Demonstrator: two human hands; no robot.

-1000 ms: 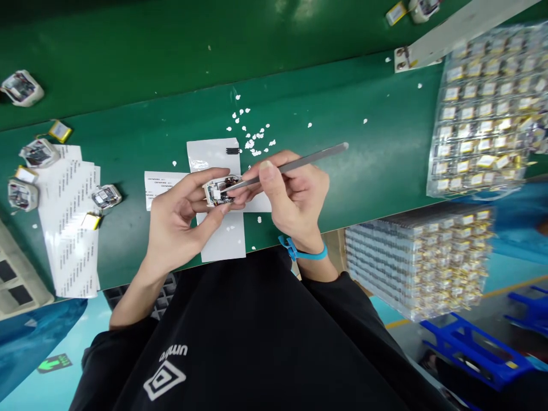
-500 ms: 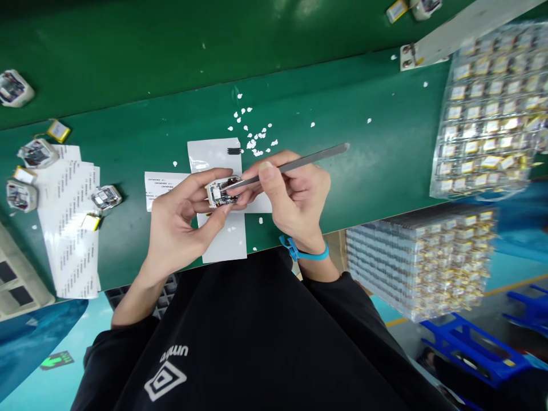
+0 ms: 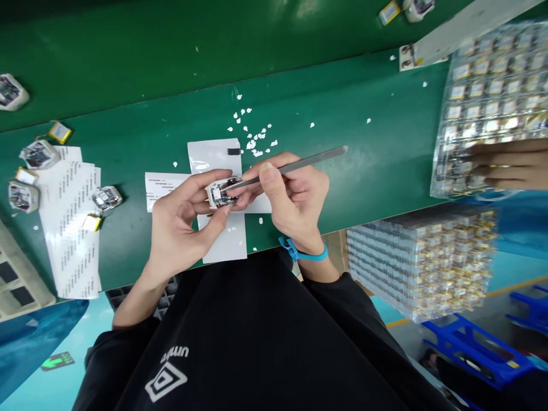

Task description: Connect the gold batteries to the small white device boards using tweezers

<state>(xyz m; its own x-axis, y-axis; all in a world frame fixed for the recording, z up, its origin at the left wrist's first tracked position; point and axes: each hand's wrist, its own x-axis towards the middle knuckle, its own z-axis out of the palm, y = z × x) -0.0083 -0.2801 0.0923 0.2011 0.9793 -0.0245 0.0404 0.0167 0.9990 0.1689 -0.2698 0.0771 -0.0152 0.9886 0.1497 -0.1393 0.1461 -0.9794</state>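
My left hand (image 3: 180, 220) is closed around a small white housing (image 3: 217, 195) with a circuit board and wires inside. Pinched in my right hand (image 3: 295, 194) is a pair of metal tweezers (image 3: 314, 160), its tip on the inside of the housing; whether the tip grips anything is too small to tell. The right fingertips are close against the housing's right side. Beneath both hands lie white label sheets (image 3: 222, 240), one bearing a small black strip (image 3: 233, 152). Part of the housing is hidden by my fingers.
Small white stickers (image 3: 257, 140) are scattered beyond my hands. Leftward are open housings (image 3: 39, 154), yellow-edged batteries (image 3: 60, 132) and long label sheets (image 3: 71, 240). At right, another person's hand (image 3: 509, 164) is over a clear tray of batteries (image 3: 466, 120); stacked trays (image 3: 385, 257) stand below the bench edge.
Another person's hand has come in from the right, over the battery tray. My hands, the housing and the tweezers have hardly moved.
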